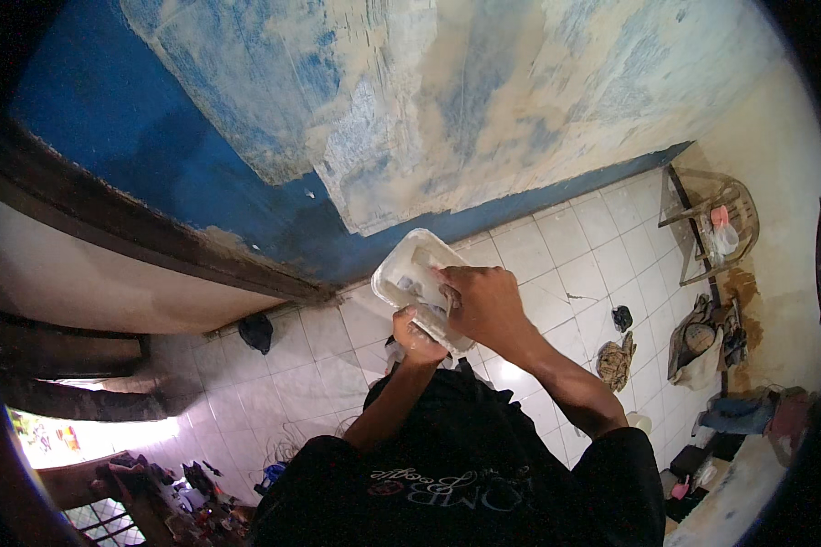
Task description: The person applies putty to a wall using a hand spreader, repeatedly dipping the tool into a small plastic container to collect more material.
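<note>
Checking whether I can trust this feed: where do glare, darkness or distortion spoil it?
Head view: the opening at lower left is washed out; glare whitens a patch of floor tiles; the dark frame looks bent; corners are black; the white tub reads fairly clearly.

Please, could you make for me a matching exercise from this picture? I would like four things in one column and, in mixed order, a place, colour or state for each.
Column one
1. Left hand
2. Right hand
3. Chair
4. Wall

Column two
A. Patchy blue and pale
B. Reaches over the right side of the white tray
C. Bears a pink thing, at the picture's right
D. Holds the tray at its lower-left edge

Right pairs: 1-D, 2-B, 3-C, 4-A
</note>
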The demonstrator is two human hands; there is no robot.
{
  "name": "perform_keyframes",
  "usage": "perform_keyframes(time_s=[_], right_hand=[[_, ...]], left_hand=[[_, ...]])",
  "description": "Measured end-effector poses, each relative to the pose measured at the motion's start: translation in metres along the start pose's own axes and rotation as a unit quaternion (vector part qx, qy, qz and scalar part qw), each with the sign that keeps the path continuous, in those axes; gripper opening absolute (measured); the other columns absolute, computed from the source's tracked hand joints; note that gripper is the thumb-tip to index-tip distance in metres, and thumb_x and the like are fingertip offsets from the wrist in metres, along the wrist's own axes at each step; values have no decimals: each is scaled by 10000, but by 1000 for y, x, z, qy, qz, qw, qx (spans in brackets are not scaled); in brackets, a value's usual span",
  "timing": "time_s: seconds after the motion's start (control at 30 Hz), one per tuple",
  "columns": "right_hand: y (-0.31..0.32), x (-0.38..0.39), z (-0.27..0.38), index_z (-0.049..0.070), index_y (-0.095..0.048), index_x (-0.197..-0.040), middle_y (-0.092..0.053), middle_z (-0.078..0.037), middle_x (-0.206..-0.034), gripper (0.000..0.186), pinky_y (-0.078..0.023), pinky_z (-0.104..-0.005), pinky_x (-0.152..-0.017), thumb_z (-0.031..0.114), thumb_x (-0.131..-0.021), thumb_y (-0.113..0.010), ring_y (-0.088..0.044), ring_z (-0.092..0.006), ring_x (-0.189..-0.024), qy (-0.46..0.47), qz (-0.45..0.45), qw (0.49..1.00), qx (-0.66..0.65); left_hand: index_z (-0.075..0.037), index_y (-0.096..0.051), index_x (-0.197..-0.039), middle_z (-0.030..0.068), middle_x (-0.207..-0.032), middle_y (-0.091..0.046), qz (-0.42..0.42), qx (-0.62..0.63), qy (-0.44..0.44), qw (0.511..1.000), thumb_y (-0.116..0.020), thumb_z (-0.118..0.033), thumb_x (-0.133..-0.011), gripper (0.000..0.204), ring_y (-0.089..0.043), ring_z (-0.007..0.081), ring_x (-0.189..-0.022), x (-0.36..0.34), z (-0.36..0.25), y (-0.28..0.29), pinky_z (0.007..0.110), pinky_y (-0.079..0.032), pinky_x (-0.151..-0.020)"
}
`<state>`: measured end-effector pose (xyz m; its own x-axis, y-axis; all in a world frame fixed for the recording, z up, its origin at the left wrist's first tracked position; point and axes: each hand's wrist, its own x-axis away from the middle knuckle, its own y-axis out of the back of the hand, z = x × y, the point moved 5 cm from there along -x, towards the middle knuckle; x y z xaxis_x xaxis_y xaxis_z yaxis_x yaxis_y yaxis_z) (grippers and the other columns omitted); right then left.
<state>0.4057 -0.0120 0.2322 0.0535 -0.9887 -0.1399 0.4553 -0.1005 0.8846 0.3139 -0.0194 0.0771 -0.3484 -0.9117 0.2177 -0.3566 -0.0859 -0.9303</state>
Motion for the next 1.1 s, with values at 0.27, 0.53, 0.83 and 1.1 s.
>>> perform_keyframes(time_s=[0.27, 0.53, 0.83, 1.1], right_hand=[[-2, 2, 13, 61, -698, -983, -674, -146, -769, 321, -507, -394, -541, 70, -665, -649, -658, -324, -628, 40, 0, 998, -40], [-3, -8, 22, 77, -706, -981, -685, -115, -762, 318, -521, -398, -560, 140, -671, -676, -669, -306, -638, 28, -6, 999, -16], [-8, -19, -20, 72, -679, -915, -631, -208, -734, 277, -502, -415, -603, 95, -639, -670, -617, -402, -686, -26, -46, 988, -147], [-13, -17, -26, -10, -632, -844, -609, -240, -728, 218, -467, -371, -572, 22, -629, -622, -602, -400, -652, -14, -6, 980, -199]], left_hand=[[-52, -416, -1339, 144, -1270, -519, 18, 19, 14, 1000, -558, -353, -723, 700, -494, 311, -1195, -3, -4, 5, 446, -386, -1028], [-51, -445, -1323, 125, -1261, -530, 68, 56, 34, 996, -532, -388, -725, 691, -501, 290, -1189, -3, -9, -3, 426, -374, -1037], [-69, -369, -1405, 142, -1315, -502, 64, 50, 37, 996, -528, -393, -713, 780, -477, 337, -1222, 2, -22, -16, 479, -368, -1045], [-79, -360, -1419, 153, -1374, -466, 49, 64, 65, 995, -535, -404, -698, 809, -457, 373, -1251, 5, -18, -2, 515, -360, -1054]])
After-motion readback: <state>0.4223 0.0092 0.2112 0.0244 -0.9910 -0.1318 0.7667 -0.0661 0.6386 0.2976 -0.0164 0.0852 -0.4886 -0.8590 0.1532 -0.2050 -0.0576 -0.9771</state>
